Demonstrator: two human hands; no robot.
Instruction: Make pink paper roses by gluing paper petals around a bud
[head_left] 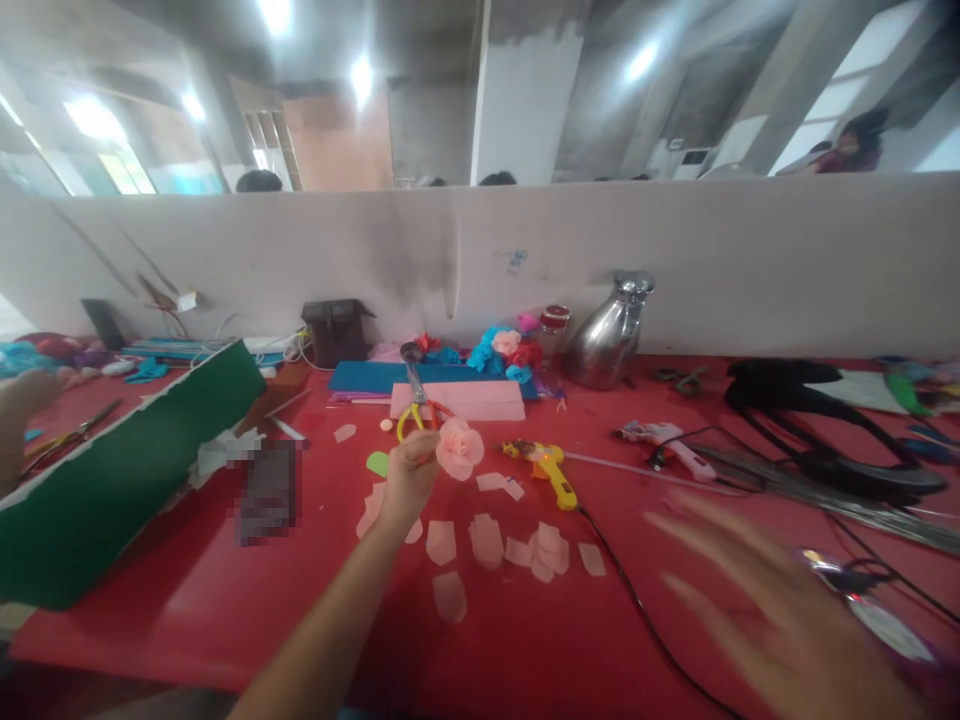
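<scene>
My left hand (414, 478) is closed, pinching a pink paper flower (460, 449) and holding it up over the table. At the right, my right hand (772, 590) is smeared by motion, but its fingers look stretched apart and nothing shows in them. Between the hands lies a yellow glue gun (553, 478) with its cord running toward the front. Several cut pink petals (487, 541) are spread below the flower. Scissors with yellow and red handles (420, 405) lie just behind my left hand.
A green board (135, 480) stands at the left, with another person's hand (22, 420) beyond it. Along the back are a steel jug (611, 335), finished paper flowers (495, 350) and a dark box (334, 332). A second glue gun (667, 445) and black object (832, 430) lie right.
</scene>
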